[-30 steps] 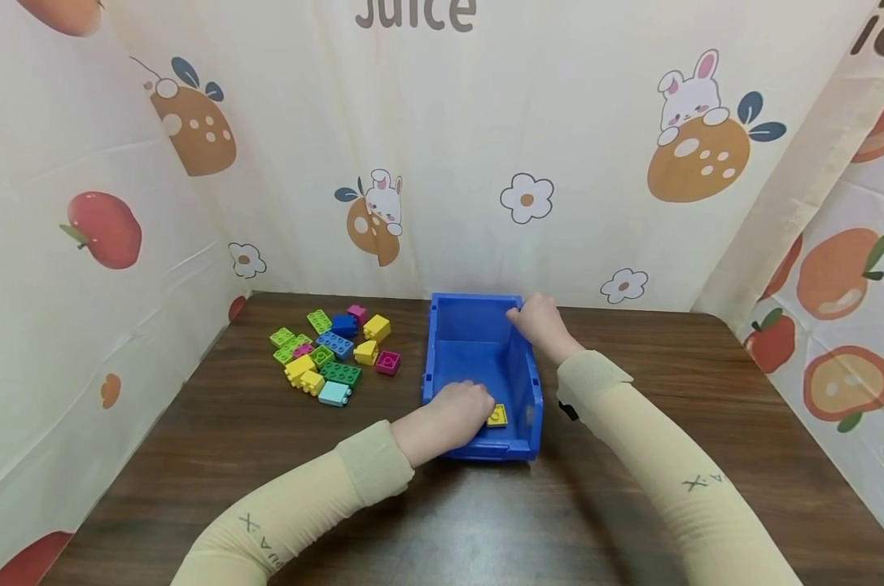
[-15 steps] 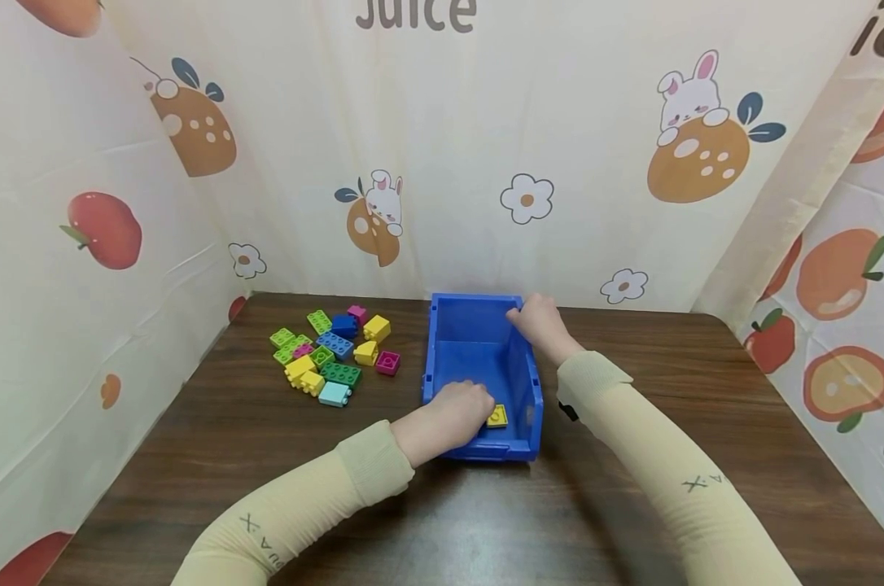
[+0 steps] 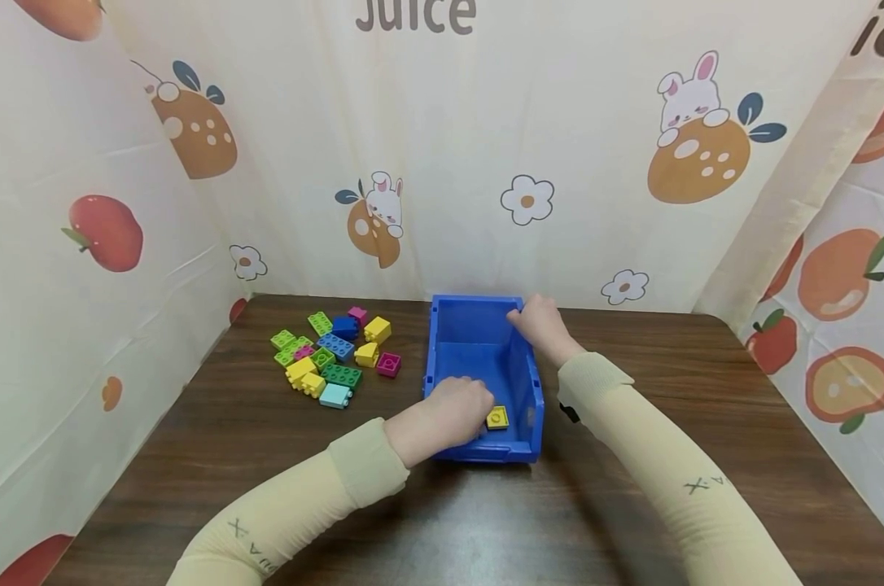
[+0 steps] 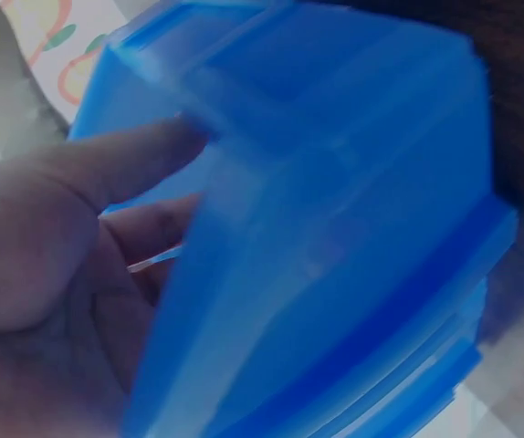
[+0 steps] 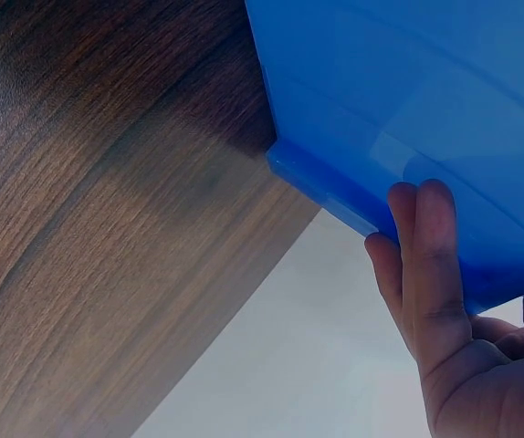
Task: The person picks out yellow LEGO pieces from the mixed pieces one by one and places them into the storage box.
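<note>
A blue plastic storage bin [image 3: 479, 358] stands on the table, its low front toward me. My left hand [image 3: 452, 415] reaches over its front left edge. In the left wrist view the fingertips pass behind the bin wall [image 4: 335, 210], so whether they hold anything is hidden. A yellow toy block [image 3: 496, 417] lies on the bin floor just right of that hand. My right hand [image 3: 540, 325] grips the bin's right wall near the back corner. In the right wrist view its fingers [image 5: 435, 219] lie along the outside of the wall.
Left of the bin lies a loose group of toy blocks, among them a dark green block [image 3: 342, 375], a pale blue block [image 3: 335, 395] and a magenta block [image 3: 388, 364]. Behind the wooden table [image 3: 632, 456] hangs a printed curtain [image 3: 449, 163].
My left hand has shifted very slightly up and to the left over the bin's front. The right hand, the bin and the blocks keep their places.
</note>
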Demonstrator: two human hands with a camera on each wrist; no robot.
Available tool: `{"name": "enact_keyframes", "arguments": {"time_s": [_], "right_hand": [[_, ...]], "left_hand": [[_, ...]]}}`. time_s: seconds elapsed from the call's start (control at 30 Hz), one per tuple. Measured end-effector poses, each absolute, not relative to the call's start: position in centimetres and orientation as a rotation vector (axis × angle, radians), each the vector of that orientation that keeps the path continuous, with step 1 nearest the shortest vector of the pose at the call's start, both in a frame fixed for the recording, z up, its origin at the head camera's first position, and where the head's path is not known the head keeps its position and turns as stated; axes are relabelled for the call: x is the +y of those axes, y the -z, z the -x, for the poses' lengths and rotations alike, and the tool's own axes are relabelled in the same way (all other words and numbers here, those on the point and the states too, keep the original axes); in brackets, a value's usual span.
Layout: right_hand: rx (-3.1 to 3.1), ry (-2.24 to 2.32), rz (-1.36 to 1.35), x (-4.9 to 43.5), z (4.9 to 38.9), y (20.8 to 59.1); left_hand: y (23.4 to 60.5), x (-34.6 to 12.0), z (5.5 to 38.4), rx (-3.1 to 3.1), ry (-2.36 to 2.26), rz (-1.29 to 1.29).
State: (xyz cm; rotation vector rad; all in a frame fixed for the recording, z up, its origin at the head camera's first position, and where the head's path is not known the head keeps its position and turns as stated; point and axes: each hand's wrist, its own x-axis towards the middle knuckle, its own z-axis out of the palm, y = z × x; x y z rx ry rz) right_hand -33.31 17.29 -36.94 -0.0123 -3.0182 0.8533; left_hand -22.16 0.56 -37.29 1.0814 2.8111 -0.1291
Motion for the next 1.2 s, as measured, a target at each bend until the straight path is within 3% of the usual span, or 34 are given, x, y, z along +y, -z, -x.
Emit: {"name": "enact_keyframes", "arguments": {"time_s": [1.2], "right_hand": [[-3.035,-0.874,0.041,17.1,32.7,36.5]], "left_hand": [[31.2,-3.9,20.1,2.971,-0.096,-1.106]]}}
